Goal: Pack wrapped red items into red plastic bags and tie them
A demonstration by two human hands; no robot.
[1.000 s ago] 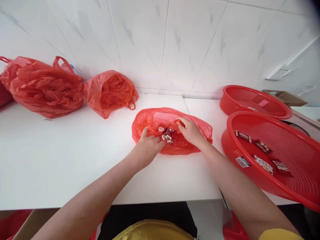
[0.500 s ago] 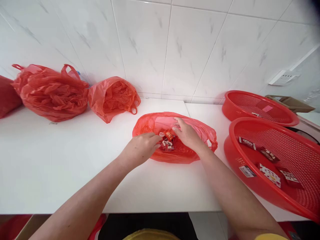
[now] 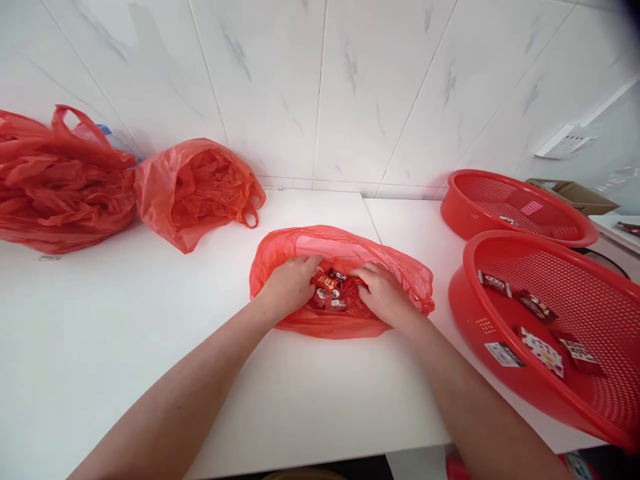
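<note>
A red plastic bag lies open on the white table, with several small red snack packets with printed wrappers inside. Both my hands reach into its mouth. My left hand is at the left of the packets, fingers curled against the edge of one; the fingertips are partly hidden. On the right side, my right hand has thumb and index finger closed on a small red-orange packet, only a sliver of which shows. Packets lie between the two hands.
A large red perforated basket at the right holds several flat packets. Behind it stands another red basket, with a cardboard box beyond. Two red bags stuffed with plastic bags, one nearer and one farther left, stand by the tiled wall.
My right hand has come down from the bag's far side to the packets, its fingers closing. My left hand has shifted slightly and the packets are rearranged. The view has moved a little right.
</note>
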